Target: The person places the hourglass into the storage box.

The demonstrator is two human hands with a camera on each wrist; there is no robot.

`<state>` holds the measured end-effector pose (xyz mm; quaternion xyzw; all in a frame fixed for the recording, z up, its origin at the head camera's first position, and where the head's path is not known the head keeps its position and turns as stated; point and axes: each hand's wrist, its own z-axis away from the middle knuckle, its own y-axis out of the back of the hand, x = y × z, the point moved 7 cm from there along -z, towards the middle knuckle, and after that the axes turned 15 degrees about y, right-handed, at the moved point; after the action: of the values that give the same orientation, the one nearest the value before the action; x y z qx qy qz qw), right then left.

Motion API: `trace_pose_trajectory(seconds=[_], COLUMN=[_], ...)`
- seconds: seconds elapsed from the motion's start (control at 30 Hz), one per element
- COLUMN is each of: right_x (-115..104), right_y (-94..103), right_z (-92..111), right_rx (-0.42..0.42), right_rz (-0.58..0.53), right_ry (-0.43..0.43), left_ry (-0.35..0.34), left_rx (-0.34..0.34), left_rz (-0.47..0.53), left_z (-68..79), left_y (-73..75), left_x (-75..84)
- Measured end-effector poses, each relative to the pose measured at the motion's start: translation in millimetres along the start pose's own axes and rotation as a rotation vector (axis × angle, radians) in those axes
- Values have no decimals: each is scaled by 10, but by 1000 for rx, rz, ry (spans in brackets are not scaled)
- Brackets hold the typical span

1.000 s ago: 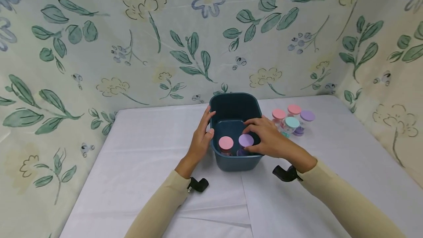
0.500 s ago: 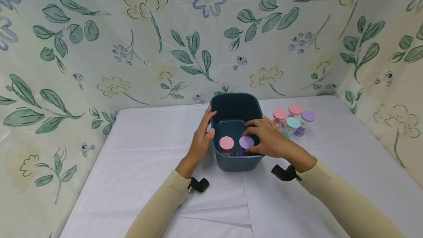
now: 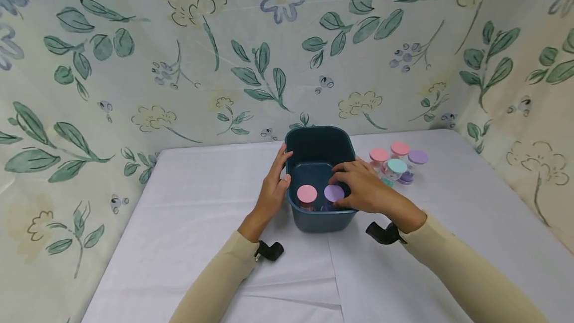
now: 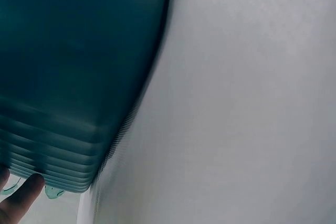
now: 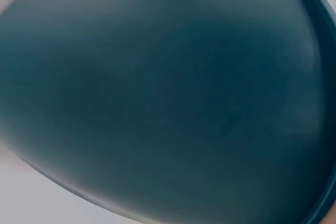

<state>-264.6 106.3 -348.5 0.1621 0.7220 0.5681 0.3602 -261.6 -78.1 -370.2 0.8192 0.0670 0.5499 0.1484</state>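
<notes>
In the head view, a dark blue plastic bin point(image 3: 325, 222) stands on the table. My left hand point(image 3: 271, 186) rests along its left side, fingers mostly straight, with a fingertip and the thumb at the rim. A left fingertip point(image 4: 29, 190) also touches the bin wall point(image 4: 79, 51) in the left wrist view. My right hand point(image 3: 365, 188) reaches over the right rim, its fingers and thumb bent round a small clear jar with a purple lid point(image 3: 334, 193). Left of it inside the bin stands a jar with a pink lid point(image 3: 307, 194). The right wrist view shows only the bin's outer wall point(image 5: 168, 98), hiding the fingers.
Right of the bin are several small clear jars, among them a pink-lidded jar point(image 3: 399, 148), a teal-lidded jar point(image 3: 396, 166) and a purple-lidded jar point(image 3: 417, 157). A white cloth point(image 3: 202, 213) covers the table. Behind it hangs a floral curtain point(image 3: 251, 93).
The purple-lidded jar in the bin sits slightly lower than a second ago, and my right thumb has shifted a little to the right. My left hand and the bin look unchanged.
</notes>
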Motion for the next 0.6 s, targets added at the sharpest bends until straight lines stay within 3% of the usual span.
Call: trace_pose_trajectory(seconds=[0.6], right_x=[88], right_y=[38], right_z=[-69], right_rx=[-21], right_rz=[0], right_ry=[42], left_ry=[4], left_rx=[-5], left_rz=[8], left_z=[-96], left_y=[-21], left_x=[-55])
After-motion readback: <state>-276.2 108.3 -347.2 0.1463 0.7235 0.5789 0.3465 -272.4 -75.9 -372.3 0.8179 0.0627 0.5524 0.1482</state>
